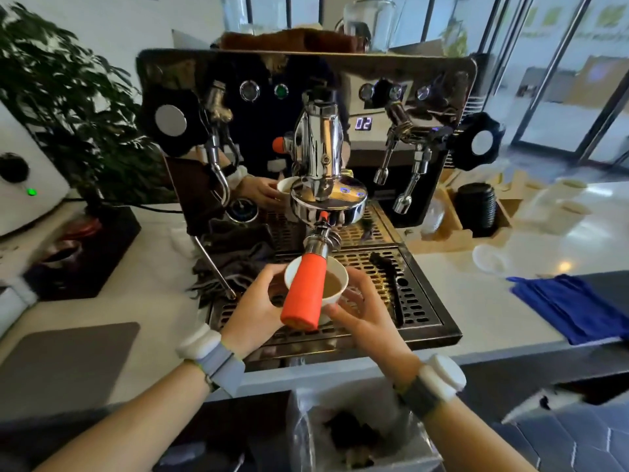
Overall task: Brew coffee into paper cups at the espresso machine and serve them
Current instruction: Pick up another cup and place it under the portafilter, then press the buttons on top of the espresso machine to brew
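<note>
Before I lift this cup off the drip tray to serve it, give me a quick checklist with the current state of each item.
1. Both hands on the paper cup: left hand and right hand hold its sides. Ok.
2. Coffee in the cup: brown liquid visible. Ok.
3. Clear lift path: the orange portafilter handle sits above the cup. Not ok; slide out first.
4. Flow from the spouts stopped: cannot tell.
5. Cup upright on the drip tray: ok.

paper cup (335, 271): white, tan coffee | portafilter handle (304, 291): orange | cloth (575, 306): blue | drip tray (413, 303): black, slotted
</note>
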Demonstrator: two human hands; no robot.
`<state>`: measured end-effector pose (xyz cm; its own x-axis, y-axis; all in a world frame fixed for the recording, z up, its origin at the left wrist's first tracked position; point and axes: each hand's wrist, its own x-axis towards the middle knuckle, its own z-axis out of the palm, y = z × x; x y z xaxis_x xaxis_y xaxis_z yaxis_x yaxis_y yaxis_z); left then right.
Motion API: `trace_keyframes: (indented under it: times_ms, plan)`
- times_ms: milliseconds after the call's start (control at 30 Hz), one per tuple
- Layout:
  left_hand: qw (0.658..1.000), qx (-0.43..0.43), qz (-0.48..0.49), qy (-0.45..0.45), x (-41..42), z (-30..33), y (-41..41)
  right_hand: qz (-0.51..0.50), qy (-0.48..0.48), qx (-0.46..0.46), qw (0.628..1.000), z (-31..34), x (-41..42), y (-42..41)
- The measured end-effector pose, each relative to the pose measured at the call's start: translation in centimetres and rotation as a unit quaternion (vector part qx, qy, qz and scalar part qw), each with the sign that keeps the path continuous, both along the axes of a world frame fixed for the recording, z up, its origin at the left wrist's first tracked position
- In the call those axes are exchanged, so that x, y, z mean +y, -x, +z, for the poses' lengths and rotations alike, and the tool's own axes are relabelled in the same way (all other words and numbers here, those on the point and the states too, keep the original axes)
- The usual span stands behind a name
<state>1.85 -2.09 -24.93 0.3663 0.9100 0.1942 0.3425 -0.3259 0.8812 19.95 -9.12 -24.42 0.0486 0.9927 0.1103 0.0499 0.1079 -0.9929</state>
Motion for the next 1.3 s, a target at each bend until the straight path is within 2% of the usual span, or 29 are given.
trace_keyframes:
  times_ms: [167, 233, 433, 633, 800, 1033, 1167, 1300]
  plan:
    - [0.997, -0.013, -0.018, 0.068, 1.2, -0.8, -0.8, -0.004, 0.007, -0.003, 1.000, -0.3, 0.0, -0.5]
    - [0.995, 0.010, -0.026, 0.094, 2.2, -1.1, -1.3, -0.004, 0.005, -0.003, 1.000, -0.2, -0.1, -0.4]
    - [0.997, 0.036, -0.048, 0.048, 0.8, -0.4, 0.0, -0.025, 0.021, -0.011, 0.999, 0.1, -0.5, -0.1]
    - [0.994, 0.052, -0.080, 0.047, 0.4, 1.5, 1.9, -0.080, 0.031, -0.027, 0.996, 1.8, -1.0, -0.2]
    - [0.999, -0.008, -0.038, 0.028, 1.5, 4.2, 3.1, -0.133, -0.047, -0.032, 0.990, 5.2, -1.3, -0.6]
    - [0.988, -0.065, -0.008, -0.141, 1.6, 11.2, 2.1, -0.145, -0.181, -0.045, 0.972, 12.1, -0.5, -1.2]
    - [0.975, -0.094, 0.001, -0.201, 2.0, 16.3, 1.1, -0.143, -0.240, -0.051, 0.959, 16.7, 0.4, -1.7]
    - [0.977, -0.076, -0.021, -0.196, 1.6, 18.3, 0.1, -0.124, -0.268, -0.080, 0.952, 19.3, 1.8, -1.6]
